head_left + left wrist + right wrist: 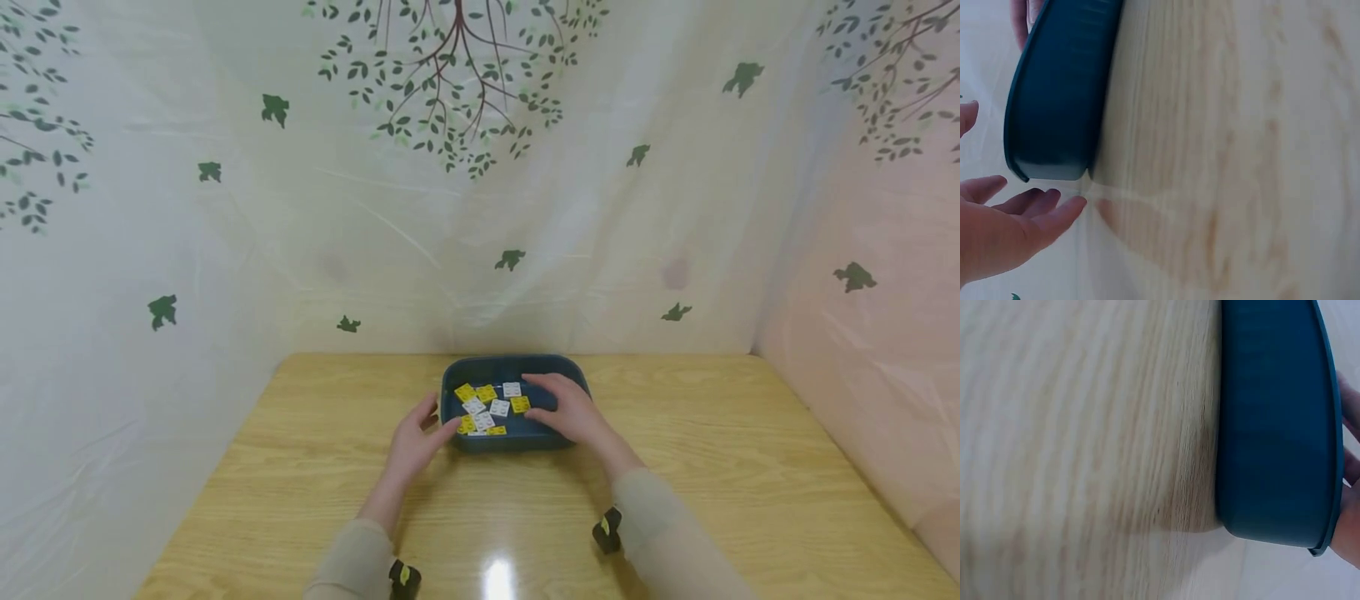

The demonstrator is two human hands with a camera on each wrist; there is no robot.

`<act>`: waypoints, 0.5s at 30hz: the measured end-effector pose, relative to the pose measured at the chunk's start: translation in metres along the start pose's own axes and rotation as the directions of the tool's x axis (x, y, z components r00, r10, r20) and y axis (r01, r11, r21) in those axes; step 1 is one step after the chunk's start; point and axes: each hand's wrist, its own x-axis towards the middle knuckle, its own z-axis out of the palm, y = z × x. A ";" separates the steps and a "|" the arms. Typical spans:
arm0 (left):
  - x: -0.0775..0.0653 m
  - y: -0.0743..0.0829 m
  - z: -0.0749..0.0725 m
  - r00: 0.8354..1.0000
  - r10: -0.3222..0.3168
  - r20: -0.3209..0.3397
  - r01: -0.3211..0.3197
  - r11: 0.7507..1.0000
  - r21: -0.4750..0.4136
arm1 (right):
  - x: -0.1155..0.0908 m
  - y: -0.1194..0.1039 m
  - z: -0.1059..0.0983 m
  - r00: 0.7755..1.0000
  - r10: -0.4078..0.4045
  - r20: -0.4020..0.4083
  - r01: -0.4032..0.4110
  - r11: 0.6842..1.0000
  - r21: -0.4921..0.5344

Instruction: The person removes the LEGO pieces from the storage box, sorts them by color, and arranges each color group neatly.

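A dark blue plastic bin stands on the table with several flat toy building bricks in it, among them a yellow brick and a white brick. My left hand is at the bin's left end, thumb tip over the near left corner. In the left wrist view, its fingers are loosely bent just outside the bin wall. Over the bin's right part reaches my right hand, thumb and fingers apart around the yellow brick's right side. The right wrist view mostly shows the bin's outer wall.
The wooden table meets a pale hanging sheet printed with leaves and birds just behind the bin. More sheeting closes off the right side. Black straps sit at both wrists.
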 end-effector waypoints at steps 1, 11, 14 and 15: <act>0.001 -0.001 0.000 1.000 0.014 0.007 -0.014 1.000 -0.015 | 0.002 0.001 0.000 1.000 0.001 0.007 -0.001 1.000 0.006; 0.009 -0.008 0.000 0.991 0.101 0.085 -0.083 0.978 -0.193 | 0.019 0.008 0.005 0.997 0.002 0.071 -0.004 1.000 0.029; 0.011 -0.011 -0.003 0.991 0.067 0.116 -0.039 0.972 -0.232 | 0.021 0.008 0.007 0.995 0.027 0.098 -0.030 0.999 0.032; 0.011 -0.012 -0.004 0.990 0.050 0.129 -0.017 0.969 -0.247 | 0.022 0.008 0.007 0.993 0.037 0.110 -0.041 0.999 0.035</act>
